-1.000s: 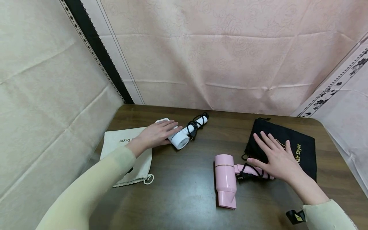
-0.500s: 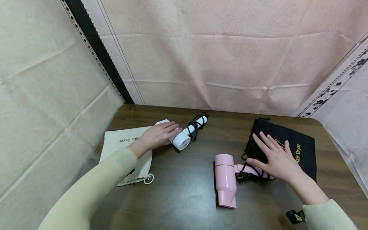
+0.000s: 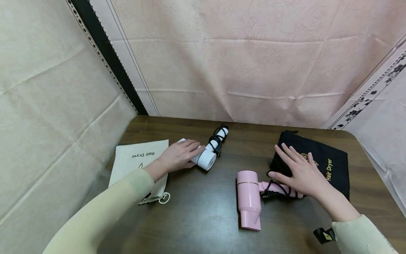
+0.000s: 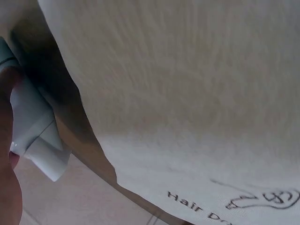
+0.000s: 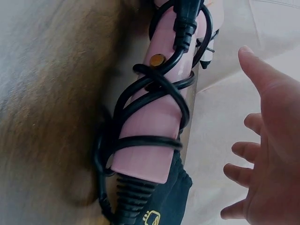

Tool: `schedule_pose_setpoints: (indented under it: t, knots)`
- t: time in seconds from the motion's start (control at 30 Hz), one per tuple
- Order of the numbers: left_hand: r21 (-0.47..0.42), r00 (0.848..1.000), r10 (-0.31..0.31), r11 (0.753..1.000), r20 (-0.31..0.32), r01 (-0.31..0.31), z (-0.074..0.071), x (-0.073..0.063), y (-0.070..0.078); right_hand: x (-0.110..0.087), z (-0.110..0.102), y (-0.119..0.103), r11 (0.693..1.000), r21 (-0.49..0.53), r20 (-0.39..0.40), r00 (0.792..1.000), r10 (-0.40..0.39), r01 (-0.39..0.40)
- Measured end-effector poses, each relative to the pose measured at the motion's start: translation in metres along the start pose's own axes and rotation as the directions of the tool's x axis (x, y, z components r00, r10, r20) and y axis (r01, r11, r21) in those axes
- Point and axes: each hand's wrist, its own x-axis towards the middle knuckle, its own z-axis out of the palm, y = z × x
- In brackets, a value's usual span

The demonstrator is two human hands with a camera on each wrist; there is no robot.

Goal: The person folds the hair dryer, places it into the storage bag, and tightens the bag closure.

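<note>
In the head view my left hand [image 3: 179, 154] lies over the white hair dryer [image 3: 206, 161], fingers bent across its barrel. The left wrist view shows fingers around that barrel, partly cut off by the frame. The dryer's handle, wrapped in black cord, points away to the right. My right hand [image 3: 301, 173], fingers spread, hovers above the handle of a pink hair dryer [image 3: 248, 197] and part of a black drawstring bag [image 3: 337, 165]. In the right wrist view a gap separates this hand from the cord-wrapped pink handle [image 5: 147, 157].
A white drawstring bag [image 3: 128, 169] printed "Hair Dryer" lies flat beneath the left forearm. The brown table [image 3: 196, 218] ends at a pale cloth wall [image 3: 253, 70] behind, with more cloth at both sides. A black strap [image 3: 324, 235] hangs at the right wrist.
The white hair dryer has shifted right and slightly nearer, turning a little, along with my left hand. More of the white bag shows. My right hand has drifted slightly left; the pink hair dryer stays put.
</note>
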Motion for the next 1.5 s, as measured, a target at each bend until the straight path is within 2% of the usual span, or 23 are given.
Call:
schedule_pose_setpoints:
  t: [0.17,0.4,0.67,0.83,0.97,1.17,1.27,1.4,1.5]
  knots:
    - [0.029,0.997,-0.015,0.999,-0.070,0.017,-0.005,0.003,0.008,0.008,-0.006,-0.007,0.998,0.051,0.013,1.000,-0.023,0.023]
    - [0.049,0.992,-0.019,0.999,-0.122,0.025,-0.015,0.007,0.018,0.026,-0.013,-0.020,0.989,0.139,0.034,0.998,-0.062,0.057]
    - [0.042,0.993,-0.032,0.998,-0.114,0.037,-0.025,0.007,0.030,0.050,-0.016,-0.030,0.956,0.288,0.077,0.993,-0.086,0.060]
    - [0.066,0.988,-0.020,0.997,-0.156,0.031,-0.030,0.008,0.033,0.064,-0.015,-0.039,0.924,0.383,0.116,0.991,-0.068,0.018]
    - [0.085,0.984,-0.017,0.996,-0.176,0.032,-0.036,0.012,0.036,0.075,-0.014,-0.046,0.855,0.519,0.131,0.989,-0.071,-0.007]
    - [0.121,0.982,-0.004,0.992,-0.188,0.027,-0.043,0.017,0.040,0.088,-0.012,-0.054,0.709,0.704,0.127,0.990,-0.067,-0.042]
    - [0.140,0.980,0.007,0.990,-0.200,0.022,-0.046,0.019,0.041,0.094,-0.010,-0.057,0.609,0.790,0.130,0.990,-0.047,-0.074]
    - [0.165,0.975,0.023,0.986,-0.221,0.014,-0.049,0.021,0.044,0.102,-0.006,-0.060,0.453,0.885,0.135,0.991,-0.026,-0.109]
    - [0.181,0.972,0.031,0.983,-0.233,0.013,-0.051,0.022,0.045,0.106,-0.003,-0.064,0.367,0.922,0.136,0.991,-0.008,-0.124]
